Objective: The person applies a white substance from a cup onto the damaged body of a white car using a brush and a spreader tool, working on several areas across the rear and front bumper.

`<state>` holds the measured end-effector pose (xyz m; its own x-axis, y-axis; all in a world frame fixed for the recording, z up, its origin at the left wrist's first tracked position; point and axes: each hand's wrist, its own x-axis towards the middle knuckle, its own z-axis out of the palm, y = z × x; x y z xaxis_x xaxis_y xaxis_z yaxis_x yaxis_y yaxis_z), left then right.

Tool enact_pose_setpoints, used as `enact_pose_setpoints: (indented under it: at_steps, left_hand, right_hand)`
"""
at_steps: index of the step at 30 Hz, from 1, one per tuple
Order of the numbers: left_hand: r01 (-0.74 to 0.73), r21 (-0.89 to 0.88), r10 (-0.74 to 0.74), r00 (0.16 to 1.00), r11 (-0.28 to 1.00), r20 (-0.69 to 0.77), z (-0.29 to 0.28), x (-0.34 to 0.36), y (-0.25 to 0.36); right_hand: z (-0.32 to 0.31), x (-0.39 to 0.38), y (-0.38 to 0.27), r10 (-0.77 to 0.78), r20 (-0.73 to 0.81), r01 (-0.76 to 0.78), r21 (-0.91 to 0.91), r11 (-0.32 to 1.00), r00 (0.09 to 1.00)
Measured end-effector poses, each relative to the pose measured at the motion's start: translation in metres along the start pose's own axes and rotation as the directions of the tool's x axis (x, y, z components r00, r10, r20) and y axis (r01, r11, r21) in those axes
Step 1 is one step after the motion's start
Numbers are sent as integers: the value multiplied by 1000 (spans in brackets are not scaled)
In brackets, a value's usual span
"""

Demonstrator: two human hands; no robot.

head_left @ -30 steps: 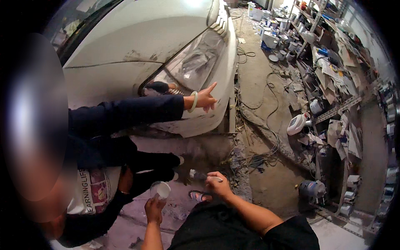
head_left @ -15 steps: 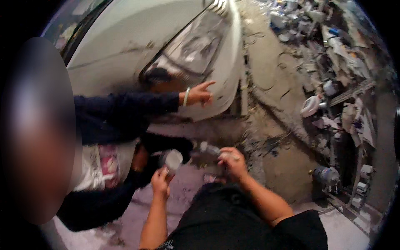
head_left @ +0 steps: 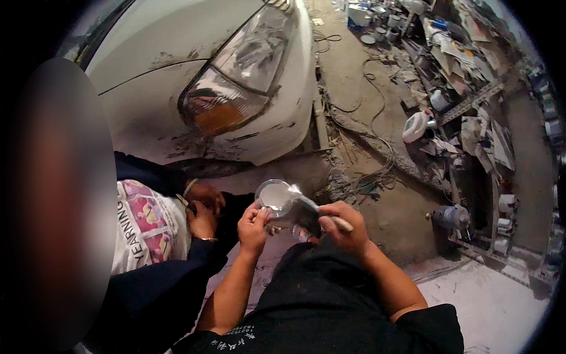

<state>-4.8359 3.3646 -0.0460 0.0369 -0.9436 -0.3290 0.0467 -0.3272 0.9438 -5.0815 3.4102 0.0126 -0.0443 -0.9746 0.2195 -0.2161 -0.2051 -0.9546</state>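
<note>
My left hand [head_left: 252, 229] grips a clear round plastic cup [head_left: 262, 190] by its rim and side. Inside lies an off-white substance [head_left: 275, 195]. Close by on the right, my right hand [head_left: 345, 227] is closed round a slim tool with a pale handle [head_left: 341, 223]. The tool's white-coated end [head_left: 295, 190] is at the cup's right rim; I cannot tell whether it touches. Whether it is a brush or a spatula does not show clearly. Both hands are in front of my body, above the floor.
A light-coloured car [head_left: 277, 127] with a scuffed front corner and headlight [head_left: 247, 59] stands ahead on the left. Beside me on the left is another person, whose hands [head_left: 203, 221] are close together. Cables [head_left: 383, 150], a white jug [head_left: 415, 127] and clutter lie to the right.
The other person's pointing arm has dropped from in front of the car to their lap. My hands have come closer together, bringing the tool's end to the cup.
</note>
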Motion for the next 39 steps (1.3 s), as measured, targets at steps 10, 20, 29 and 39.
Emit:
enact_pose_setpoints:
  at_steps: [10, 20, 29, 39]
  left_hand:
    - [-456, 470, 399, 890, 756, 222, 25, 27, -25]
    - [-291, 546, 320, 946, 785, 45, 128, 108, -20]
    - [-223, 721, 290, 956, 657, 31, 241, 205, -3]
    - [-104, 705, 275, 952, 701, -133, 306, 245, 31]
  right_hand:
    - [-4, 42, 19, -228, 336, 333, -299, 894, 914]
    - [-59, 150, 131, -195, 465, 266, -92, 960, 864]
    - [-167, 269, 202, 559, 459, -723, 411, 556, 691]
    - [-198, 338, 206, 117, 529, -152, 23, 988, 840]
